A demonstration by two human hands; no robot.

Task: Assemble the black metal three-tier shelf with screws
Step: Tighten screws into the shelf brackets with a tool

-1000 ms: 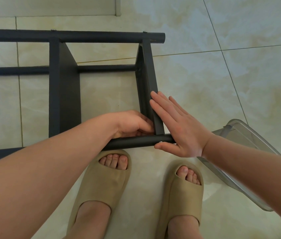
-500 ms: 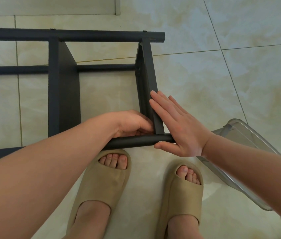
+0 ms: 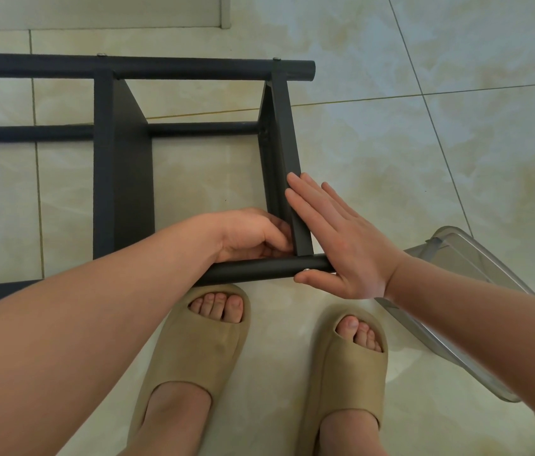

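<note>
The shelf (image 3: 193,69) lies on its side on the floor (image 3: 391,143), its long tubes running off the left edge. Left of centre, a broad panel (image 3: 124,192) crosses between the far and near tubes. Our left hand (image 3: 253,235) reaches in just right of it, fingers curled into the inner corner where the end panel (image 3: 287,159) meets the near tube (image 3: 253,271); whether they pinch anything we cannot tell. Our right hand (image 3: 341,238) lies flat against the outer face of that end panel, fingers straight and together, thumb on the near side of the tube's end, just beside a small screw head (image 3: 306,270). Below the tube stand our feet in tan slippers (image 3: 200,340). At far right a clear bin (image 3: 450,258) sits on the floor, partly hidden by our right forearm.
</note>
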